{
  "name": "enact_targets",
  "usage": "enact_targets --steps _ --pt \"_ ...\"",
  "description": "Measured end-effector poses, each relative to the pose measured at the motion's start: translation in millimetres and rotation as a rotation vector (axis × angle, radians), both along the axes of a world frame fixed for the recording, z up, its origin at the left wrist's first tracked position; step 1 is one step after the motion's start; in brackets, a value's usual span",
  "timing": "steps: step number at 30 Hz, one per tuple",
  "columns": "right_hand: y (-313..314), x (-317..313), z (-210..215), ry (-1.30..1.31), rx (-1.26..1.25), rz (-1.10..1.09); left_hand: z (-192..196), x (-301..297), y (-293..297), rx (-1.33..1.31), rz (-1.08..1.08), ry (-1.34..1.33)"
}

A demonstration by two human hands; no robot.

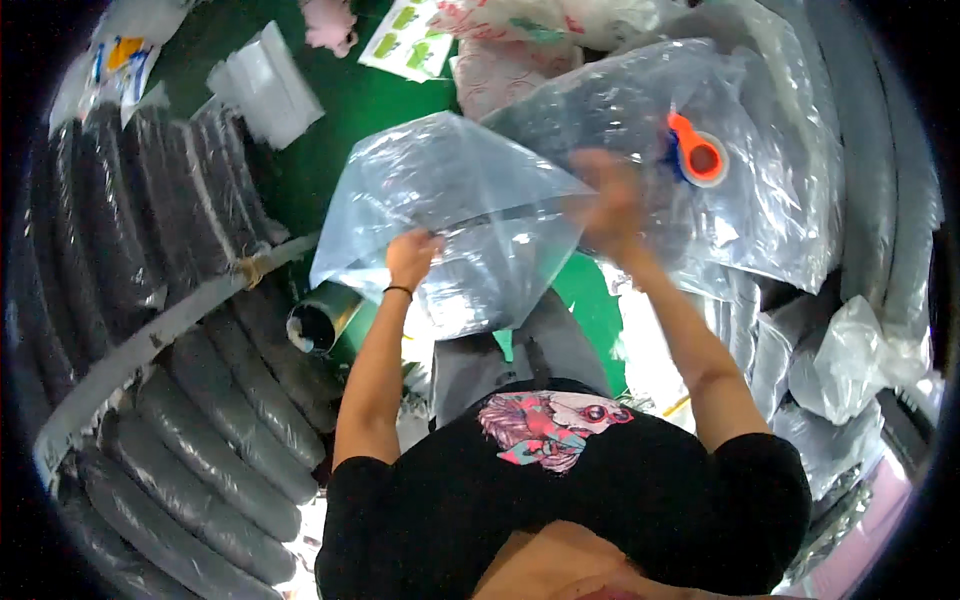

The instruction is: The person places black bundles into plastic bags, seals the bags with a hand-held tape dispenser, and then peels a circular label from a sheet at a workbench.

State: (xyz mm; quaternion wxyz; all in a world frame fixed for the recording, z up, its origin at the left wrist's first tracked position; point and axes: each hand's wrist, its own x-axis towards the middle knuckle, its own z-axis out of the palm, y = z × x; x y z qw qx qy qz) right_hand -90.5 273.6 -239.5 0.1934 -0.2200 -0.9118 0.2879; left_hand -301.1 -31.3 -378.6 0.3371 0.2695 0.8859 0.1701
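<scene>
A large clear plastic bag (400,170) with something dark grey inside stands in front of my body, its corner drawn out to the right. My left hand (412,258) is closed on the bag's near side, fingers curled into the film. At the bag's right corner is my right hand (608,195), smeared by motion, so its grip cannot be made out. To the right lies another filled clear plastic bag (620,100). On top of that bag rests an orange tape dispenser (697,155) with a roll in it.
Rows of plastic-wrapped dark rolls (200,430) are stacked at the left, crossed by a grey strip (180,310). An open-ended tube (322,318) lies near my left forearm. Folded clear plastic (265,85) and a printed sheet (408,40) lie on the green floor (350,115).
</scene>
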Motion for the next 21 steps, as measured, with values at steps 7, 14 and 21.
enact_targets --steps 7,14,21 --pt "-110.7 -93.4 -97.1 -0.327 0.120 0.585 93.0 -15.8 -4.6 0.022 -0.318 0.339" --pt "-125.0 -92.2 -88.8 -0.290 0.160 0.567 276.1 -93.1 -86.9 0.257 -0.357 0.650" --pt "-127.3 -91.4 -80.5 -0.328 0.060 0.541 179.1 -125.6 -127.0 0.417 0.479 0.682"
